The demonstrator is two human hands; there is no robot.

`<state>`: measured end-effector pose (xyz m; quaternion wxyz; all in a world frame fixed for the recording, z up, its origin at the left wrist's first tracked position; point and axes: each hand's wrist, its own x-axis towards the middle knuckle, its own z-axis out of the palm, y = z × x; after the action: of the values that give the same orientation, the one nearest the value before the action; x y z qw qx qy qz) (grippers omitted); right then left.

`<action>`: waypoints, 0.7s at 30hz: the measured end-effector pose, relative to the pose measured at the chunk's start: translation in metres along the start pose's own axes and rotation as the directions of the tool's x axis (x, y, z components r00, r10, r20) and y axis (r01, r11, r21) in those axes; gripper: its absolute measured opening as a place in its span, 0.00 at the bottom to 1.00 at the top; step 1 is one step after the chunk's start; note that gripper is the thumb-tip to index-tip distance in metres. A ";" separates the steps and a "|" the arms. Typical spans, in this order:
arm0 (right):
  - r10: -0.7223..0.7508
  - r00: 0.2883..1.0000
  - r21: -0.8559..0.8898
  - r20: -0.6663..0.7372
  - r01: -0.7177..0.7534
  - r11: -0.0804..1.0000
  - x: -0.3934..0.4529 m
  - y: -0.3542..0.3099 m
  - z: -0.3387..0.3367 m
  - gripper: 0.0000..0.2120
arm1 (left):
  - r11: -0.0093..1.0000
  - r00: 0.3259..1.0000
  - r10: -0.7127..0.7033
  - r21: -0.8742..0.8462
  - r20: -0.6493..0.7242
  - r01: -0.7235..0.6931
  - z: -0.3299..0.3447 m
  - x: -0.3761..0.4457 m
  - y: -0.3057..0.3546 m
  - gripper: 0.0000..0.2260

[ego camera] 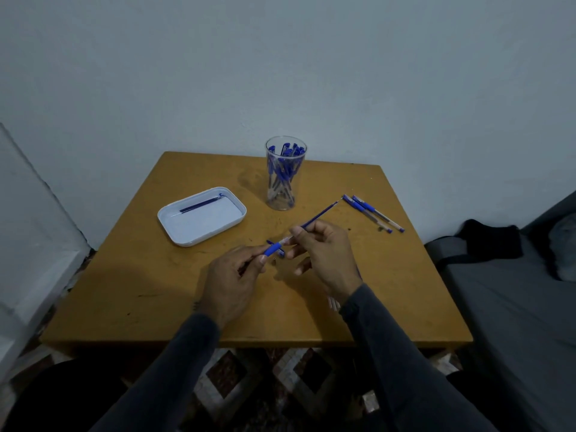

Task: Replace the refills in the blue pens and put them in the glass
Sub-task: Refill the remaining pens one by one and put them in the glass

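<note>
Over the middle of the wooden table [156, 300] my left hand [232, 282] pinches a blue pen barrel [274, 248] by its blue grip. My right hand [324, 254] pinches a thin blue refill [321, 215] that points up and to the right, its lower end at the barrel's mouth. A clear glass [285, 173] holding several blue pens stands at the back centre. Two blue pens [372, 213] lie on the table at the right. A white tray [202, 215] at the left holds one dark refill [201, 204].
The table stands against a pale wall. A grey bed or sofa [514, 291] with dark cloth is close on the right. Something pale and partly hidden lies under my right wrist [333, 304]. Patterned floor tiles show below the front edge.
</note>
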<state>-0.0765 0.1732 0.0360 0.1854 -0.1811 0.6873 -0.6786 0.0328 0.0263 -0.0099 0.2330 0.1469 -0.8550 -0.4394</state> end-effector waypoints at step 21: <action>0.001 0.993 -0.802 0.117 0.094 0.590 0.000 0.010 0.012 0.10 | 1.000 0.999 -0.006 -0.020 -0.039 0.005 -0.001 0.000 -0.002 0.12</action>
<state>-0.0705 0.1633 0.0261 0.1013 -0.2985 0.9040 -0.2889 0.0338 0.0243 -0.0111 0.2501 0.1556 -0.8455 -0.4454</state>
